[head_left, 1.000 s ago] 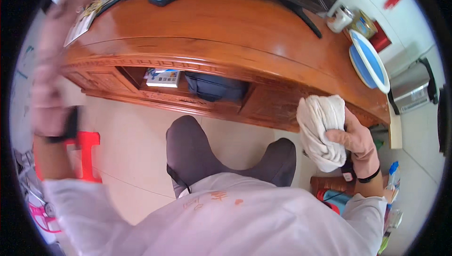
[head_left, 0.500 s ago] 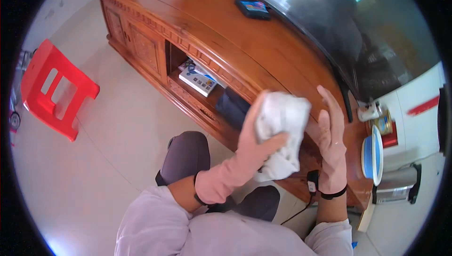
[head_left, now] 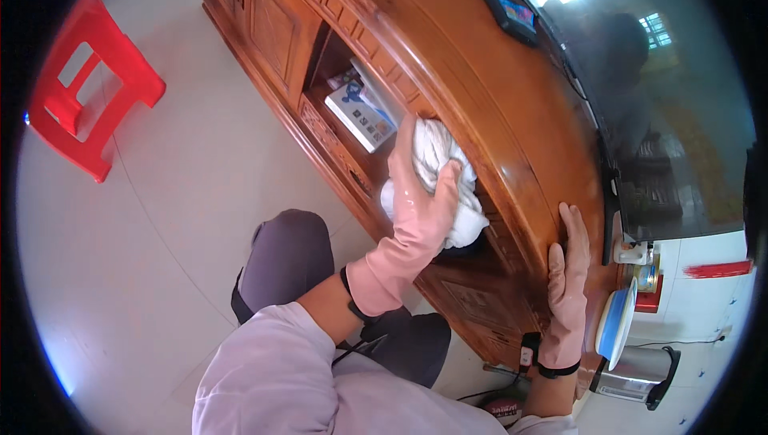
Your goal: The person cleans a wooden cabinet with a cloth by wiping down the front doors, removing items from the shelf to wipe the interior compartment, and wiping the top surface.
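A bunched white cloth is gripped in my left hand, which wears a pink glove. Hand and cloth are at the front edge of a carved wooden TV cabinet, before its open shelf. Part of the cloth covers the shelf opening; whether it touches the wood there, I cannot tell. My right hand, gloved in pink too, holds nothing. Its fingers are stretched out against the right end of the cabinet top. Inside the shelf, left of the cloth, lies a white box.
A large TV screen stands along the back of the cabinet, with a small dark device before it. Near the right end are a blue and white round dish and a metal kettle. A red plastic stool stands on the floor at left.
My left hand has carried the cloth from above the cabinet's edge to the front of the shelf. My right hand has come down onto the cabinet top. The view has shifted.
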The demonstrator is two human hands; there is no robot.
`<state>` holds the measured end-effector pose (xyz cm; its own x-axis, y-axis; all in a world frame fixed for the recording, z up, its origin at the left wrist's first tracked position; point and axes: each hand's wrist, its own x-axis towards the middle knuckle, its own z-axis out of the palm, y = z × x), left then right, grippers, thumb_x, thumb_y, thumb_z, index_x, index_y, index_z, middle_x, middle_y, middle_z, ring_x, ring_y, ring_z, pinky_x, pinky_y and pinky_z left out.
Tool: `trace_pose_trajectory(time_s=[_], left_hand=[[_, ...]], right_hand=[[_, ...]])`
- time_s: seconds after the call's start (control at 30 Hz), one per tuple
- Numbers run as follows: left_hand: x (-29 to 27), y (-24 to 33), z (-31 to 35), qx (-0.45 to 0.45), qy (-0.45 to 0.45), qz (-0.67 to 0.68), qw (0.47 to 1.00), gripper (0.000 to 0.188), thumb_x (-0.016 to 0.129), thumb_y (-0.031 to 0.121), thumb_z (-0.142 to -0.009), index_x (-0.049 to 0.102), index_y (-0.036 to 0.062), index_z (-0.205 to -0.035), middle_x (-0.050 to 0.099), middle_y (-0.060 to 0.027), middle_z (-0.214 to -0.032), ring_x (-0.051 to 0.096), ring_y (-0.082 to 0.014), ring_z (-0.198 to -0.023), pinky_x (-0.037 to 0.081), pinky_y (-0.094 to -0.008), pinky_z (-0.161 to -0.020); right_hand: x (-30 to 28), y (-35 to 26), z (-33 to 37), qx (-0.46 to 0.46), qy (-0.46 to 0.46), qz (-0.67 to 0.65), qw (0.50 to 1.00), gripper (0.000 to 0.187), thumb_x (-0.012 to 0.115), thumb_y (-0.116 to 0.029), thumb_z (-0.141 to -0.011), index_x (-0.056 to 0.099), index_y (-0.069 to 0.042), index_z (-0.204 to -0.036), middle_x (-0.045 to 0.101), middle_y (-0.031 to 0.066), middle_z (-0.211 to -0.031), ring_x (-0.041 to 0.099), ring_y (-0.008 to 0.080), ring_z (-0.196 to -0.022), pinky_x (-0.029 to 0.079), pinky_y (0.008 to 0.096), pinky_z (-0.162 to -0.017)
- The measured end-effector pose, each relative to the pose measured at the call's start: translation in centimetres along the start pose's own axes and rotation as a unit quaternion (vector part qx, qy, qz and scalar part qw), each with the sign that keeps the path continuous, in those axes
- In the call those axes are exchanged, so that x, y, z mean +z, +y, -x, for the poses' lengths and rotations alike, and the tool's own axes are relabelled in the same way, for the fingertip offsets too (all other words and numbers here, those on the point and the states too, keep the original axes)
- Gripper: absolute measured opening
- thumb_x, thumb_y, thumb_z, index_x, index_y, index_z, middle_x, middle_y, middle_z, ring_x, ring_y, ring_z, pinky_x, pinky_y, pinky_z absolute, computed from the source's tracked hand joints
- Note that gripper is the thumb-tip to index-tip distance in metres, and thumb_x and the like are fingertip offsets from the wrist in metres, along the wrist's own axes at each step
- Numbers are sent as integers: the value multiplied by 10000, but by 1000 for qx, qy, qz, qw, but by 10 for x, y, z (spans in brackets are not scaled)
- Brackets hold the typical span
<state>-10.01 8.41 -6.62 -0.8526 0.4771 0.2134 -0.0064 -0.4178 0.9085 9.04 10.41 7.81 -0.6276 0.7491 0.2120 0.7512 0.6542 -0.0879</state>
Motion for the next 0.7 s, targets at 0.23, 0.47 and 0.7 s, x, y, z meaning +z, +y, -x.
trace_pose_trajectory(time_s=[0.23, 0.47, 0.7], left_hand=[[-11, -8, -74, -140, 196, 75, 968, 588, 622, 189, -914, 342, -26, -1385, 502, -204, -1256, 514, -293, -1145, 426, -367, -978], [25, -1, 41, 39, 61, -93, 993, 774, 677, 34, -806, 213, -78, -1415, 401, -251, -1292, 430, -326, -1232, 346, -425, -1054], [-18, 3, 12, 49, -86, -145, 984, 738, 709, 24, -746, 356, -20, -1393, 475, -226, -1276, 462, -356, -1204, 378, -424, -1034]], right_hand=[[3, -2, -3, -3, -3, -12, 1000, 461, 459, -282, -994, 446, -60, -1398, 422, 227, -1424, 379, 363, -1339, 266, 423, -1109], [0, 0, 5, -10, 7, 12, 1000, 446, 450, -250, -996, 448, -48, -1394, 419, 236, -1424, 377, 365, -1342, 266, 427, -1108], [5, 8, 3, -25, 4, -3, 1000, 447, 457, -215, -989, 440, -31, -1396, 424, 247, -1416, 387, 375, -1334, 275, 428, -1107]])
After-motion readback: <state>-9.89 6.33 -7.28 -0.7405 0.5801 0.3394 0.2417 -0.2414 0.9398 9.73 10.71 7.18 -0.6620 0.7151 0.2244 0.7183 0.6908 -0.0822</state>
